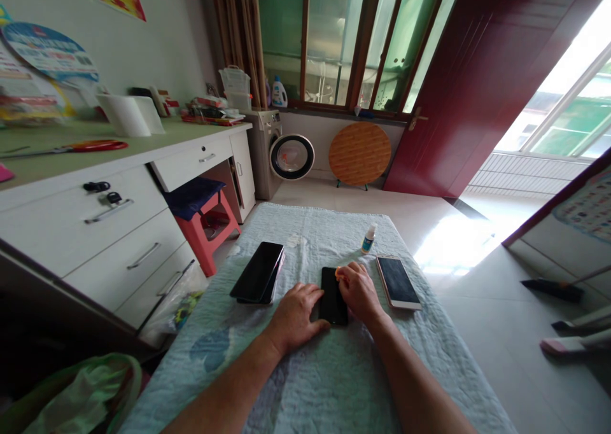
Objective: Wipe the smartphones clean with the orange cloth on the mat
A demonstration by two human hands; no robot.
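A black phone [332, 297] lies flat on the pale blue quilted cloth [305, 370] that covers the table. My left hand [296, 316] rests on the phone's left edge, fingers curled against it. My right hand [359, 291] is closed on a small orange cloth [338, 272] pressed to the top of the phone's screen. A stack of dark phones [258, 273] lies to the left. A gold-edged phone [398, 282] lies to the right. A small spray bottle [368, 238] stands behind it.
A white desk with drawers [109, 217] runs along the left, a red stool [205, 227] tucked under it. A washing machine [281, 151] and a round wooden tabletop [359, 153] stand by the far wall. A green plastic bag [76, 396] lies at lower left.
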